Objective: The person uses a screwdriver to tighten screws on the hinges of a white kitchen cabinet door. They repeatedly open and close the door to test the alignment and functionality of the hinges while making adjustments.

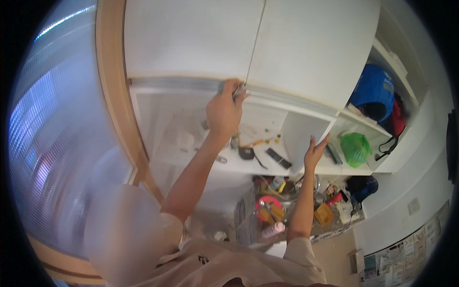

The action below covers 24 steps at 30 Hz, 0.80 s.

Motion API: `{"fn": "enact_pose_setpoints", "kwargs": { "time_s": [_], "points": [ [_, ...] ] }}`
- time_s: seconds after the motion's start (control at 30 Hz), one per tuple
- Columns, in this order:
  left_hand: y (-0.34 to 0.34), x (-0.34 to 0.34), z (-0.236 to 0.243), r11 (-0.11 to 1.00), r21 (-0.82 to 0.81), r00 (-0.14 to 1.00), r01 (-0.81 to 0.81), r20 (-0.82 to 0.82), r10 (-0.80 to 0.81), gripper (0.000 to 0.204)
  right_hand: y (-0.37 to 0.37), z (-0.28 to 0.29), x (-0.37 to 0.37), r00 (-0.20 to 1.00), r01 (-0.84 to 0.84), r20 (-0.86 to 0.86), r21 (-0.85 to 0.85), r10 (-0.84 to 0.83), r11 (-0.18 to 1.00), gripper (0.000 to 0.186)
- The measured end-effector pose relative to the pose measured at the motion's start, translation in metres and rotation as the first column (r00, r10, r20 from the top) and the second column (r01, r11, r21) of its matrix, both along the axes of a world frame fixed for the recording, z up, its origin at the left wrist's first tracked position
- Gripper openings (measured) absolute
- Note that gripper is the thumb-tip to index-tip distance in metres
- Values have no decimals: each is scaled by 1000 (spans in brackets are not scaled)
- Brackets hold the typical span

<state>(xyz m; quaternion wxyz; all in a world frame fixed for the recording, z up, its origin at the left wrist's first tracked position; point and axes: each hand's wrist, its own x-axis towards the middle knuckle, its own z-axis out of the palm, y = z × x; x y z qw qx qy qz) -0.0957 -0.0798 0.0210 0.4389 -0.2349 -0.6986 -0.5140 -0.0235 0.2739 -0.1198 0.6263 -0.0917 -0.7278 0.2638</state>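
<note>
My left hand [224, 115] is raised to the lower edge of the white cabinet doors [191, 40], by the gap where the two doors meet. Its fingers are closed around a small dark, metallic piece that I cannot make out. My right hand [313, 154] has fingers and thumb apart and holds nothing. It is at the front edge of the upright white panel [306, 129]; whether it touches is unclear. On the shelf behind my left forearm are a black tape measure [246, 153], a dark flat bar-shaped thing [278, 158] and several small loose pieces.
A green plastic bag [355, 149] and a blue bag [374, 91] sit in the right compartments. Below, a cluttered surface holds a pink round dish [268, 203], a pink bottle [273, 230] and a yellow container [323, 215]. A ribbed glass panel with a wooden frame [107, 76] stands left.
</note>
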Motion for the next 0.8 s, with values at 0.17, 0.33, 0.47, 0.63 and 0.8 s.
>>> {"fn": "enact_pose_setpoints", "kwargs": {
  "time_s": [0.17,0.33,0.47,0.63,0.8],
  "points": [
    [3,3,-3,1000,10,998,20,-57,-19,37,-1,8,8,999,-1,36,-7,1,1000,68],
    [-2,5,-23,989,144,965,-40,-251,75,39,5,1,3,996,30,81,17,-31,999,68],
    [-9,34,-55,974,227,999,17,24,-23,28,32,-8,-8,993,118,-13,160,-118,980,68],
    [-24,90,-174,860,415,814,298,361,-456,24,15,-4,-4,999,33,7,96,-34,995,69],
    [-72,173,-304,814,578,592,56,637,-493,24,7,2,3,999,-44,-31,21,45,999,75]
  ]
}}
